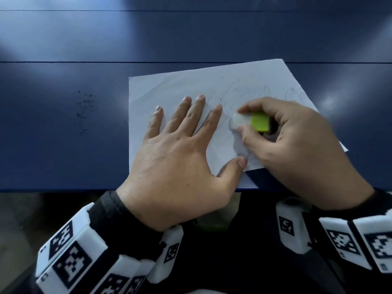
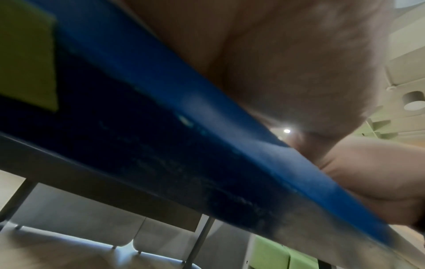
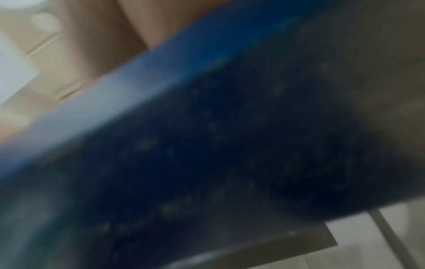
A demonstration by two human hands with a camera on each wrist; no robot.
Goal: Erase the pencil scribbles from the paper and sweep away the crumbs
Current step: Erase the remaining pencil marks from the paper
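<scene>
A white sheet of paper [image 1: 180, 85] lies tilted on the dark blue table [image 1: 63, 145], with faint pencil scribbles [image 1: 229, 96] across its middle and right. My left hand [image 1: 186, 132] lies flat on the paper, fingers spread, pressing it down. My right hand [image 1: 282, 134] pinches a white eraser in a green sleeve [image 1: 250, 122], its white tip down on the scribbles just right of my left index finger. Both wrist views sit below the table edge [image 2: 207, 118] and show only blurred skin and the table's underside [image 3: 230, 145].
A scatter of dark eraser crumbs [image 1: 84, 109] lies on the table left of the paper. The table's front edge [image 1: 63, 190] runs just below my hands. Table legs [image 2: 200, 242] and floor show underneath.
</scene>
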